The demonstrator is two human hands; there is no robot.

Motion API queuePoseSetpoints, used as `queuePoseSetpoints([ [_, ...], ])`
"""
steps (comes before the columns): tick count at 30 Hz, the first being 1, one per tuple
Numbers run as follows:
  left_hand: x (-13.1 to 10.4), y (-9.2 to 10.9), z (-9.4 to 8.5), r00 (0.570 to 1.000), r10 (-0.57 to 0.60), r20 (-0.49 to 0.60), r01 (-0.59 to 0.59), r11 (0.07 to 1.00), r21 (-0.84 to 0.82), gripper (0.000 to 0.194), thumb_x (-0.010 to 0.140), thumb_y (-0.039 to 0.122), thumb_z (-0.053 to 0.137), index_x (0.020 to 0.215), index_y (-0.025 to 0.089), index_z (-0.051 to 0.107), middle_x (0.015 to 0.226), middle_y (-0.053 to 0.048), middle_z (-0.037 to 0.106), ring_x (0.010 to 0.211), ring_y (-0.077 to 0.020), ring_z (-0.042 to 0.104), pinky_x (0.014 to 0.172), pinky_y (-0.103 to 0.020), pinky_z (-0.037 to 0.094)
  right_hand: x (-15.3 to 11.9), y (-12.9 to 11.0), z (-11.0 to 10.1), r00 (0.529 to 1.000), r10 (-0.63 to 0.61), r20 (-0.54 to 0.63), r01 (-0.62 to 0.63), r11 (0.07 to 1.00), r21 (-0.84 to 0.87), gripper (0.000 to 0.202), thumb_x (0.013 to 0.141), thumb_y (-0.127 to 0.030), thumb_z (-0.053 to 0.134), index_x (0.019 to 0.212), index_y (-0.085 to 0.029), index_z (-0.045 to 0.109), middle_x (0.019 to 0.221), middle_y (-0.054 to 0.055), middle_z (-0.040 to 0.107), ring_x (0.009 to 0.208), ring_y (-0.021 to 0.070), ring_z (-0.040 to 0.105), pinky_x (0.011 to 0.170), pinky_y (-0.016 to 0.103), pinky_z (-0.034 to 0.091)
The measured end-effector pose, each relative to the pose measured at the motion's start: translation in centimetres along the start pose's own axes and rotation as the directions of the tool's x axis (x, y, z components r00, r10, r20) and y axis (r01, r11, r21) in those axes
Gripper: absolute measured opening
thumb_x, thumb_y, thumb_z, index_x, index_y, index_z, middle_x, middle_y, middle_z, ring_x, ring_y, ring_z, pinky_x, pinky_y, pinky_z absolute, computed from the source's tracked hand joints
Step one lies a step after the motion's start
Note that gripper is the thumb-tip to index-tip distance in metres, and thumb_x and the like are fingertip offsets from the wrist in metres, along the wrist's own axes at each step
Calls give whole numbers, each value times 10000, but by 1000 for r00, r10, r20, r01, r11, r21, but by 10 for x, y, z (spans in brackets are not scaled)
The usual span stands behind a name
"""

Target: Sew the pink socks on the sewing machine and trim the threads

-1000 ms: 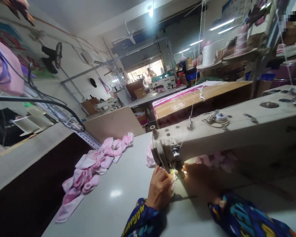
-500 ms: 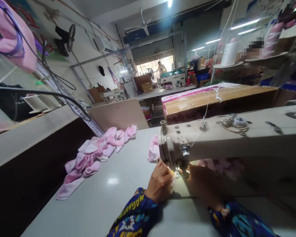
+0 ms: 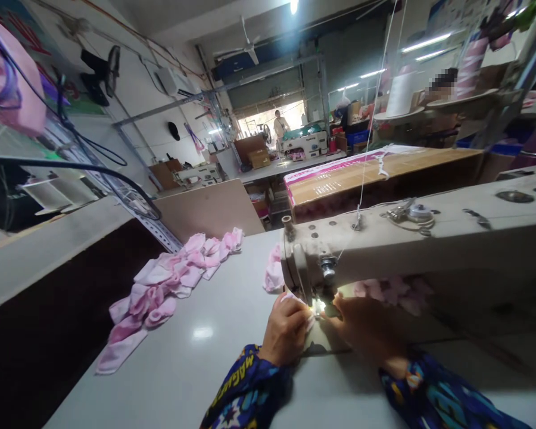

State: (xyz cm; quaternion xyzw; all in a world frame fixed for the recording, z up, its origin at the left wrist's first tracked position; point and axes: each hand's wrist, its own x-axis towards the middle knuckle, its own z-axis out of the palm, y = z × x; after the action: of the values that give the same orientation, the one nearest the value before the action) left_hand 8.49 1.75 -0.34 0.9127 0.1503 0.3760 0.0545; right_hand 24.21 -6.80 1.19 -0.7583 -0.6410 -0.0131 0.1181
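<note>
Fingers, left hand (image 3: 288, 330): curled together, pinching and pressing a small pink-white fabric piece (image 3: 307, 311) flat on the counter (image 3: 214, 363), right at the needle.
Fingers, right hand (image 3: 366, 330): in shadow under the machine arm, resting beside the same piece; whether they are apart or pinched, cannot tell.
Sewing machine (image 3: 411, 238): cream head over both hands, work lamp lit at the needle, thread running up from its top.
Progress, judged: one piece under the needle, mid-seam.
Pink pieces (image 3: 170, 286): a long heap, well apart to the left.
More pink pieces (image 3: 393, 292): behind the machine arm.
Cardboard box (image 3: 366, 179): beyond the machine.
</note>
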Motion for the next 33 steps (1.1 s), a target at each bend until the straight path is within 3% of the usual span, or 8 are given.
queuePoseSetpoints([
  [5,1,2,2,999,31,-21,-30,998,58,248,850,77,468,695,205,614,675,-16,621,666,-148,559,733,-345,500,0,2,-6,996,-6,84,3,999,38,214,914,-290,485,858,-169,653,705,99,685,648,239,650,493,300,331],
  [10,-2,0,4,999,46,-9,-45,995,84,232,854,76,466,720,198,611,681,-19,611,684,-149,549,719,-326,495,1,1,1,994,22,103,-29,998,64,236,923,-276,466,830,-180,659,684,82,682,630,231,650,495,299,347],
  [17,-4,-4,2,996,70,51,-75,991,107,240,880,102,433,788,207,628,737,-41,622,719,-163,575,728,-320,498,1,-2,7,995,47,88,-47,999,-2,296,931,-364,502,772,-161,647,668,101,687,633,230,664,499,273,337],
  [24,-8,2,2,987,71,146,-96,979,178,207,819,45,420,810,179,579,775,-57,614,775,-194,570,784,-347,485,-3,1,12,1000,16,-3,-16,998,-68,348,935,-375,468,730,-159,647,605,109,659,562,235,642,469,273,314],
  [33,-11,2,1,983,5,181,-16,998,61,246,791,21,403,903,184,549,914,-78,620,909,-220,558,865,-399,479,-1,-7,11,999,-41,-7,41,999,15,255,885,-341,551,744,-155,652,660,91,682,606,231,660,511,279,369],
])
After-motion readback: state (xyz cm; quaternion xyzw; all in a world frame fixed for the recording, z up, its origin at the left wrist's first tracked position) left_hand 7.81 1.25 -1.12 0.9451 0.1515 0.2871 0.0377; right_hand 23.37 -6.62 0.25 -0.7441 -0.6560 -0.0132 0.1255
